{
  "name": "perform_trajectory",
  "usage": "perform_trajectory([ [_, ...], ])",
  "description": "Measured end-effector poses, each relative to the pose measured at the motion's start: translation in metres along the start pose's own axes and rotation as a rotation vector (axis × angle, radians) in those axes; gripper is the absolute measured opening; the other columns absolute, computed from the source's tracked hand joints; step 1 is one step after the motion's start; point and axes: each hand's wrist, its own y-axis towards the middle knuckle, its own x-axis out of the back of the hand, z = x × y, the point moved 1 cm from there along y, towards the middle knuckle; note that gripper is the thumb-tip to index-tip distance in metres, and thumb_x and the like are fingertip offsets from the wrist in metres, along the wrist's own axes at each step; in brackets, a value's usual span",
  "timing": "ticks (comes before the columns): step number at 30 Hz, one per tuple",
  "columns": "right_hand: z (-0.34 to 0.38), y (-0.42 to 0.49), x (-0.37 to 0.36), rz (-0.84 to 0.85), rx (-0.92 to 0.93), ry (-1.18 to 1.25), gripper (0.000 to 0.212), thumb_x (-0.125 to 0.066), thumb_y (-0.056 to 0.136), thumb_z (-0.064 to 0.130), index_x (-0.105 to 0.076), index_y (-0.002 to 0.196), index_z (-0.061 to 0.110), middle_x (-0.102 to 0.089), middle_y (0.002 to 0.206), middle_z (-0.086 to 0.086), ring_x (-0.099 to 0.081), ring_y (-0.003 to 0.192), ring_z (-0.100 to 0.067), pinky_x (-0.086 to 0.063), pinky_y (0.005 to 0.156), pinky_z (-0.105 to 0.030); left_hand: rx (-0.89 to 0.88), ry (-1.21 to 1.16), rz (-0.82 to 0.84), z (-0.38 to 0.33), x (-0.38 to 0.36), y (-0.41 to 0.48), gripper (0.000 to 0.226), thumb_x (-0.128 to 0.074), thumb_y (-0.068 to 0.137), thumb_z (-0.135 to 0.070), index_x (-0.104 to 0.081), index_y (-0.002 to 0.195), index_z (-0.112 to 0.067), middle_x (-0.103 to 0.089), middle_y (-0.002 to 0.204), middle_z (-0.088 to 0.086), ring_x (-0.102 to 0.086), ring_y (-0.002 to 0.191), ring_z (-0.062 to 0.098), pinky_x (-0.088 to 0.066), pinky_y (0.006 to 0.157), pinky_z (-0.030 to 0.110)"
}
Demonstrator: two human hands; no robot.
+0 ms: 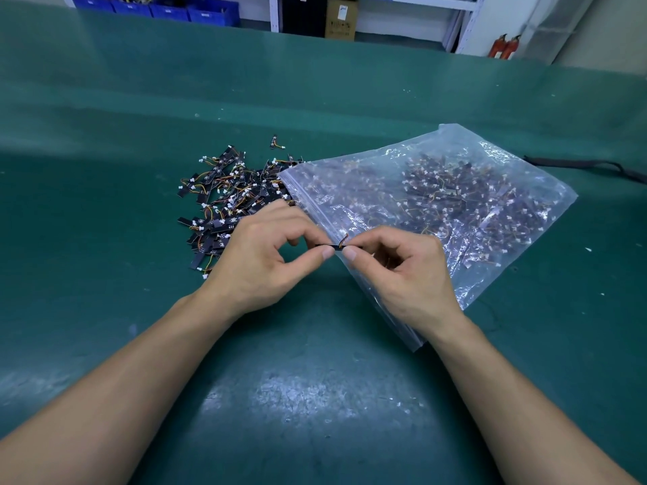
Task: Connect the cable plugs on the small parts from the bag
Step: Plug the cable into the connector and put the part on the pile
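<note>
Your left hand and right hand pinch a thin black part lying left-to-right, orange wires at its right end.

No text can be read anywhere. The cardboard box far beyond the bag bears a white label and dark print, both too blurred to make out.
</note>
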Motion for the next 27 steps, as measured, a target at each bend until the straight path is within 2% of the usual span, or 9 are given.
perform_trajectory([
  [6,0.0001,0.0010,-0.0003,0.009,0.029,-0.037,0.007,-0.073,0.089,0.022,-0.076,0.084,0.018,-0.069,0.070,0.013,-0.053,0.054,-0.010,-0.041,0.055,-0.023,0.027,-0.027,0.030,0.0019,0.0001,-0.0007,0.008,-0.077,0.085,-0.022,-0.075,0.090,-0.016,-0.069,0.085,-0.005,-0.056,0.077,0.026,-0.046,0.073,0.036],
  [10,0.0029,-0.0002,-0.0012,-0.001,0.006,-0.009,0.002,-0.075,0.086,0.028,-0.075,0.086,0.026,-0.068,0.071,0.017,-0.050,0.052,-0.006,-0.038,0.054,-0.017,0.025,-0.031,0.015,0.0005,0.0003,0.0001,0.005,-0.075,0.087,-0.017,-0.074,0.083,-0.014,-0.067,0.080,-0.005,-0.056,0.076,0.026,-0.046,0.073,0.039],
  [13,0.0050,-0.0012,-0.0013,-0.009,-0.008,0.012,0.010,-0.074,0.081,0.039,-0.073,0.090,0.035,-0.067,0.074,0.018,-0.049,0.051,-0.005,-0.039,0.054,-0.016,0.012,-0.019,0.001,-0.0002,0.0021,0.0005,0.005,-0.075,0.087,-0.015,-0.074,0.082,-0.016,-0.067,0.079,-0.006,-0.056,0.076,0.024,-0.046,0.073,0.037],
  [16,0.0048,-0.0011,-0.0019,-0.004,0.003,0.000,0.006,-0.074,0.083,0.036,-0.074,0.088,0.032,-0.067,0.071,0.018,-0.048,0.051,-0.005,-0.038,0.053,-0.015,0.018,-0.021,-0.006,-0.0005,0.0024,0.0003,0.006,-0.075,0.087,-0.015,-0.074,0.081,-0.015,-0.067,0.078,-0.005,-0.056,0.076,0.024,-0.046,0.073,0.037],
  [21,0.0026,0.0007,-0.0025,0.011,0.024,-0.035,0.006,-0.072,0.089,0.022,-0.076,0.084,0.020,-0.071,0.071,0.010,-0.057,0.056,-0.016,-0.046,0.055,-0.029,0.029,-0.043,0.014,-0.0007,0.0017,-0.0005,0.006,-0.075,0.086,-0.018,-0.075,0.085,-0.013,-0.068,0.081,-0.003,-0.057,0.077,0.024,-0.047,0.073,0.038],
  [27,0.0047,-0.0010,-0.0029,-0.014,0.007,-0.015,0.004,-0.073,0.085,0.029,-0.073,0.085,0.033,-0.067,0.069,0.017,-0.048,0.050,-0.004,-0.037,0.053,-0.015,0.042,-0.055,0.004,-0.0013,0.0025,-0.0001,0.006,-0.074,0.085,-0.012,-0.073,0.079,-0.013,-0.068,0.079,-0.005,-0.056,0.077,0.023,-0.046,0.072,0.036],
])
